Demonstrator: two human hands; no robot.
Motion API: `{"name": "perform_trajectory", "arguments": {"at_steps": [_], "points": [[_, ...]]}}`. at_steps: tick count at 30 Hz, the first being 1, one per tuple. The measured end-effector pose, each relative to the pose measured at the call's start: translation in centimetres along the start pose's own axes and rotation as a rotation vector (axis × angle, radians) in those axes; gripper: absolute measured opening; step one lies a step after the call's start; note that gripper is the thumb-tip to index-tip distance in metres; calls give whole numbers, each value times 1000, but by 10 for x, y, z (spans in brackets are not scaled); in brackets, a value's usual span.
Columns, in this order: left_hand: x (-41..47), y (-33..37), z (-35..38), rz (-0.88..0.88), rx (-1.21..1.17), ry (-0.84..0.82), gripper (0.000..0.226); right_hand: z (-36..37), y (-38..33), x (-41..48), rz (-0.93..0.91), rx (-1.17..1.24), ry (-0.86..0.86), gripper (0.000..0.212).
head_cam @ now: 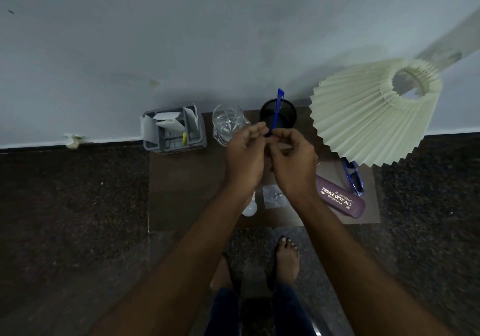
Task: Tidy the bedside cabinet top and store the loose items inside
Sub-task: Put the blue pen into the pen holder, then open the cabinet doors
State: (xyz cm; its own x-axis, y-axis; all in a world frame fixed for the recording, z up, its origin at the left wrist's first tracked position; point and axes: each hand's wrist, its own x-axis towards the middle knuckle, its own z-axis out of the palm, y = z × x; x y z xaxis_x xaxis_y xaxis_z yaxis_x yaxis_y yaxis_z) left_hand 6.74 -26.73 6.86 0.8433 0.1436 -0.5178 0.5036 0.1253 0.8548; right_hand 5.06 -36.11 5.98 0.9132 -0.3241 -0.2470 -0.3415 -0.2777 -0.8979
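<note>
Over the brown cabinet top point(187, 187) both my hands meet on a blue pen point(277, 109). My right hand point(293, 164) pinches its lower end, and my left hand point(245, 153) has its fingertips curled at the same end. The pen's upper half points up in front of a black mesh pen cup point(288, 113). A purple spectacle case point(340, 200) and blue glasses point(354, 178) lie at the right. Near the front edge lie a white bulb point(250, 207) and a small clear packet point(274, 196).
A grey organiser point(174, 130) with papers stands at the back left, a glass jug point(227, 122) beside it. A pleated cream lampshade point(368, 112) overhangs the right side. The wall is right behind. My bare feet stand on dark speckled floor before the cabinet.
</note>
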Motion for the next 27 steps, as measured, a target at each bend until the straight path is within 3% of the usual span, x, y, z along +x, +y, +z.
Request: {"name": "perform_trajectory", "arguments": {"at_steps": [7,19,27], "points": [[-24,-19,-19,-73,-40,34,27,-5,18,-25,183,257,3,16],[-60,-67,-38,-64,65,103,22,-25,57,-59,385,326,1,14],[-96,-108,-32,-162,73,113,22,-43,75,-81,442,314,-31,16]]}}
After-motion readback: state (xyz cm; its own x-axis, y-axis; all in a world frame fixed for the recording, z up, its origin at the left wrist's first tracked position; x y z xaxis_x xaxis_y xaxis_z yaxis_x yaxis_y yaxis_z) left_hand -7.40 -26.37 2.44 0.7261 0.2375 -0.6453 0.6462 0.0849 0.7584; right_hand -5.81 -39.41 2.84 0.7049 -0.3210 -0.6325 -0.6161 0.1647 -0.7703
